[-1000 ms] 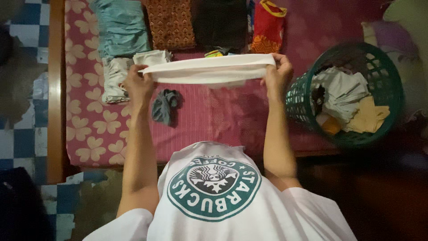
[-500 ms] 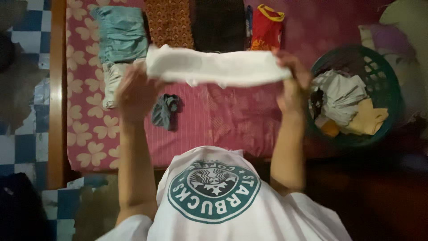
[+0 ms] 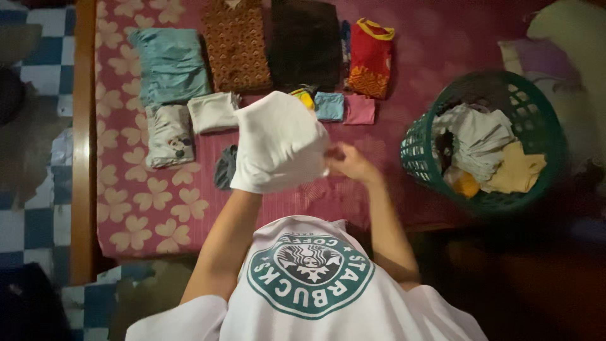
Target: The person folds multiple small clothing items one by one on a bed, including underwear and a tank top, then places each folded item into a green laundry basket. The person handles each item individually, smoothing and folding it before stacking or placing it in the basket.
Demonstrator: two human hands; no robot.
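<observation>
The step in hand looks like folding: a white cloth (image 3: pixel 278 142), soft and limp, hangs doubled over the left hand (image 3: pixel 255 180), which is hidden beneath it, so I cannot tell how its fingers sit. The right hand (image 3: pixel 350 163) pinches the cloth's edge with closed fingers. The cloth is held above the bed (image 3: pixel 158 215), whose pink cover bears pale flower shapes. Squared, flat folded clothes (image 3: pixel 237 47) lie in rows beyond the cloth. A round green plastic lattice basket (image 3: pixel 536 113) stands right of the cloth, holding crumpled laundry.
</observation>
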